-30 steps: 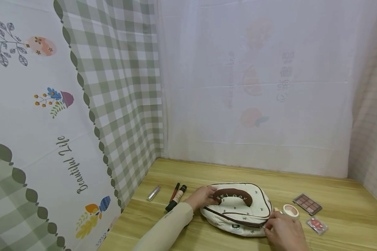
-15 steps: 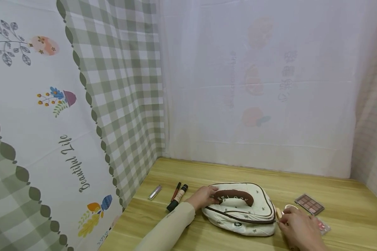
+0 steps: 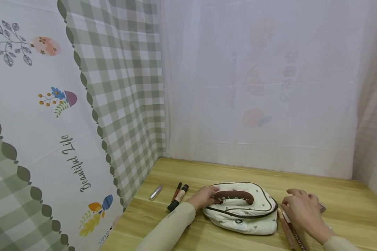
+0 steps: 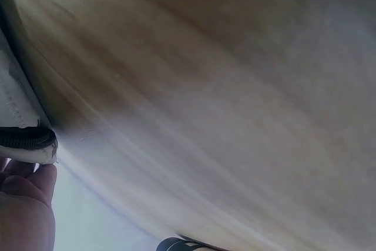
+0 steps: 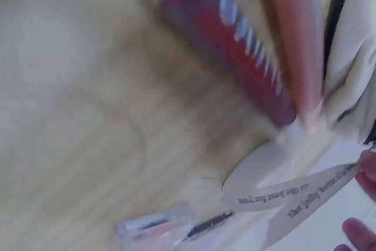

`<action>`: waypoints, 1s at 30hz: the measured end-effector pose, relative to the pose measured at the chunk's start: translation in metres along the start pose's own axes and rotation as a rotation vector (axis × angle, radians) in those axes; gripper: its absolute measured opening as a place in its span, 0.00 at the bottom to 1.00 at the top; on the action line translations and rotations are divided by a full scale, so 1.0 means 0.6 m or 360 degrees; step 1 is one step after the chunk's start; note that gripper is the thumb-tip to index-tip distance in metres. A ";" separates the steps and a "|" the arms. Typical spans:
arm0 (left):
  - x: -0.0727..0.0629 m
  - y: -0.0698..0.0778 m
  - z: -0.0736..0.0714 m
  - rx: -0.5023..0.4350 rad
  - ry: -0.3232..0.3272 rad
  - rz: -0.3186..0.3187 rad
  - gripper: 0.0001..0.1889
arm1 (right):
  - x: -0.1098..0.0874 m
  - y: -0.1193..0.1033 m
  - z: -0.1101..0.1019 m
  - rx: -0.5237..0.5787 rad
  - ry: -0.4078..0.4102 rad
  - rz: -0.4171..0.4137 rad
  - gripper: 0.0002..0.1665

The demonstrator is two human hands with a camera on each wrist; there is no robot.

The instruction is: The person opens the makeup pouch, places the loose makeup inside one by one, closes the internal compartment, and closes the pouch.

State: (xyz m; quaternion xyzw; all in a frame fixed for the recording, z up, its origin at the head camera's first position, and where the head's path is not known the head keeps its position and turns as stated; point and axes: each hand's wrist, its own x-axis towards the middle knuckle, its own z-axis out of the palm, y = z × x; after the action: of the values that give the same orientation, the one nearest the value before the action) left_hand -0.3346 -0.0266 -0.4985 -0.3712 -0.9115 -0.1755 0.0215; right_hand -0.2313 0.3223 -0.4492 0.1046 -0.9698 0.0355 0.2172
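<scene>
A cream quilted makeup bag (image 3: 260,226) with brown piping and a brown handle lies on the wooden table. At the bag's left side, beside the handle, my left hand (image 3: 204,197) holds it; the left wrist view shows its fingers (image 4: 41,180) against the edge by the zipper. By the back right corner is my right hand (image 3: 303,214). In the right wrist view its fingertips (image 5: 367,168) pinch the zipper pull, from which a printed cream ribbon (image 5: 294,198) hangs. A slender pink tube (image 5: 296,45) and a dark red lettered tube (image 5: 229,45) lie close beside the bag.
Left of the bag lie a silver lipstick tube (image 3: 155,192), a thin red-and-black pencil (image 3: 176,191) and a black-and-beige tube (image 3: 178,198). Past the right hand are a palette (image 3: 322,208), a round compact (image 5: 252,171) and a small clear case (image 5: 155,227). Fabric curtains (image 3: 257,153) enclose the table.
My right hand has moved from the bag's front right corner round to its back right corner, uncovering the two tubes and covering the compact. The left hand stays at the handle.
</scene>
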 end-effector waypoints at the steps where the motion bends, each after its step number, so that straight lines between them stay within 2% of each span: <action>1: 0.000 -0.001 0.000 -0.0010 0.0001 0.0000 0.15 | 0.007 0.003 0.003 -0.0007 0.0006 -0.0023 0.06; 12: -0.001 -0.010 -0.005 -0.0004 0.0011 0.0085 0.14 | 0.067 0.036 0.041 -0.0043 -0.0065 -0.0155 0.03; 18: -0.006 -0.011 -0.004 0.0042 0.0022 0.0153 0.11 | 0.087 0.042 0.067 -0.0031 -0.0098 -0.0198 0.07; 23: -0.007 -0.012 -0.004 0.0028 0.0031 0.0201 0.10 | 0.097 0.051 0.084 -0.0034 -0.0020 -0.0284 0.07; 30: -0.005 -0.019 -0.003 0.0095 -0.0003 0.0279 0.11 | 0.111 0.062 0.096 -0.0048 0.0188 -0.0461 0.05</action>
State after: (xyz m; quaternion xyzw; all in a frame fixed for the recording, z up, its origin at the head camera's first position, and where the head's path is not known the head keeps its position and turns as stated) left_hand -0.3403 -0.0369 -0.5011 -0.4491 -0.8803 -0.1454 0.0468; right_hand -0.3221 0.3395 -0.4734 0.2379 -0.9305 -0.0045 0.2784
